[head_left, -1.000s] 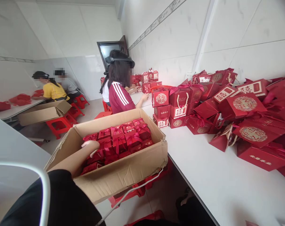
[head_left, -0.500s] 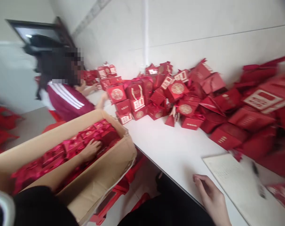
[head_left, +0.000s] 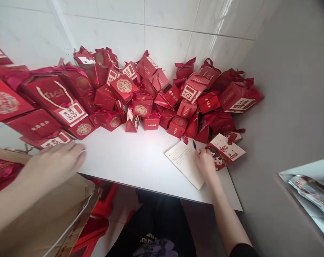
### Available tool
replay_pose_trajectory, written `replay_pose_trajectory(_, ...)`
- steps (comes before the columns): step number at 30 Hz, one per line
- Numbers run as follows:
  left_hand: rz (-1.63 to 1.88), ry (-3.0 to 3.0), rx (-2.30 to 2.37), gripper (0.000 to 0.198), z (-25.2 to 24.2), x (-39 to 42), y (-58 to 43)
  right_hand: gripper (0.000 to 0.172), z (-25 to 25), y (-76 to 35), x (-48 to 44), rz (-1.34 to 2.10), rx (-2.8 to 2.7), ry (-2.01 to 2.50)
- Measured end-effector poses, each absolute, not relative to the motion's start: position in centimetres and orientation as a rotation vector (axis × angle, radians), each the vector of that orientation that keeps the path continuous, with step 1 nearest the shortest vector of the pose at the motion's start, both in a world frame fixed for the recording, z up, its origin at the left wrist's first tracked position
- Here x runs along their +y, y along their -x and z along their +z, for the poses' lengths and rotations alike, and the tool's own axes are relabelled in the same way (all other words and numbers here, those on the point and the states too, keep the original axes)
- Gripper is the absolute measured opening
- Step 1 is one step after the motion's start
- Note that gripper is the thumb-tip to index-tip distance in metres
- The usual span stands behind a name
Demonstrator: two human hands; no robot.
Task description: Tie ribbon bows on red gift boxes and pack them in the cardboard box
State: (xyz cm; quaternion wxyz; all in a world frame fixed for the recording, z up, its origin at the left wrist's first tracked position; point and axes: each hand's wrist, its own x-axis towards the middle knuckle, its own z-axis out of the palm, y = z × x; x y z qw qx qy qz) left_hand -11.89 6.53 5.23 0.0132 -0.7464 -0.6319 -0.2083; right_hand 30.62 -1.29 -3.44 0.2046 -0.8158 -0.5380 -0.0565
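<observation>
My right hand (head_left: 205, 162) is closed around a black pen (head_left: 194, 145) at the right edge of an open notebook (head_left: 182, 160) with handwritten lines. Just right of it lies a red and white card box (head_left: 224, 151). On the left, my left hand (head_left: 61, 157) hovers above the table edge by the cardboard box, its fingers bent and blurred; whether it holds anything is unclear. Behind both hands stands a long heap of red gift boxes (head_left: 151, 122) with ribbons and gold print.
The white table (head_left: 130, 157) runs along a tiled wall. A cardboard box (head_left: 41, 210) holding red boxes is at the lower left, above red stools (head_left: 91, 228). A grey panel (head_left: 274, 125) and a shelf (head_left: 309, 169) bound the right side.
The view has swung right. My left hand has come up out of the cardboard box. My right hand has moved from beside the notebook onto the pen. The other person is out of view.
</observation>
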Motion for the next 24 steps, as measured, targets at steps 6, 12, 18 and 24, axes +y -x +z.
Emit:
replay_pose_trajectory(6, -0.056, 3.093, -1.109, 0.031, 3.6, 6.3, -2.7, 0.036, -4.3, -29.2, -0.4, -0.098, -1.513, 2.337)
replay_pose_trajectory(12, -0.333, 3.217, -1.195, 0.042, -4.4, 7.6, -12.2, 0.05, -2.9, -30.1, -1.8, 0.214, -1.51, 2.028)
replay_pose_trajectory(18, -0.133, 3.51, -1.005, 0.039, -4.4, 14.5, -12.7, 0.039, -1.8, -29.7, -0.7, 1.127, -1.029, 1.144)
replay_pose_trajectory(24, -0.208, 3.557, -1.017, 0.041, -5.0, 17.1, -12.0, 0.019, -2.7, -27.3, 3.9, 1.202, -0.683, 0.945)
